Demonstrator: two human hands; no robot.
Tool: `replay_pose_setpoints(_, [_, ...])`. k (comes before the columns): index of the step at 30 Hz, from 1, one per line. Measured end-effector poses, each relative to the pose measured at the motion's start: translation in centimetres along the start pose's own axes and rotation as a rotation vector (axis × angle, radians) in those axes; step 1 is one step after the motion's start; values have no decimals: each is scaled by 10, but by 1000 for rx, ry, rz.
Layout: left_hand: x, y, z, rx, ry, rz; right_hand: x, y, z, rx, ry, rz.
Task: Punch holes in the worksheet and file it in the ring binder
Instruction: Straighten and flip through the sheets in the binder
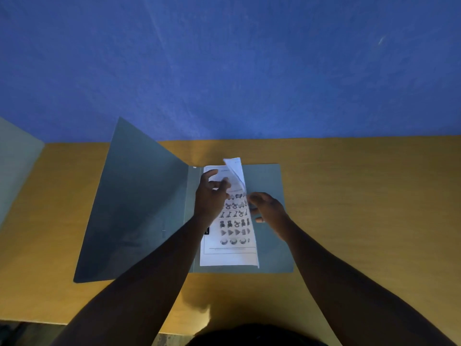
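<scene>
Filing stage, judging by layout; worksheet [228, 236] lies inside open folder [269, 176] on table [361, 196]; left hand [209, 196] fingers spread, pressing page near spine; right hand [268, 208] pinching curled right edge; punch not visible; seating and closing cover left.

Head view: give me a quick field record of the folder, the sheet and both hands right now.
folder: grey-green card folder, lying open on the yellow wooden table, left cover raised
worksheet: white printed sheet on the folder's right half, its right side curled up and over
left hand: resting on the sheet's upper left part
right hand: at the sheet's lifted right edge; grip unclear through blur
hole punch: none in view
</scene>
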State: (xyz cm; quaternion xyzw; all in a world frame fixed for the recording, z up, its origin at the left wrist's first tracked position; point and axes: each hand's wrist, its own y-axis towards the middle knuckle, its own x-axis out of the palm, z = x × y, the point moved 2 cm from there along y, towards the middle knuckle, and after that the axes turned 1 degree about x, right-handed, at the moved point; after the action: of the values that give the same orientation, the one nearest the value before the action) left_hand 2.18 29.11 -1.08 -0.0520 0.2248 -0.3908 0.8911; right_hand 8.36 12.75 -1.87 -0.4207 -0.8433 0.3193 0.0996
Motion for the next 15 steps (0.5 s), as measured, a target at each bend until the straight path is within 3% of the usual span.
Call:
replay_pose_setpoints(7, [-19, 12, 51, 212, 277, 186, -16, 11, 12, 38, -216, 247])
replay_pose_setpoints(13, [-48, 36, 112, 580, 461, 405, -25, 10, 24, 111, -244, 397])
replay_pose_setpoints(15, [-63, 44, 133, 618, 585, 489, -26, 8, 26, 109, -267, 412])
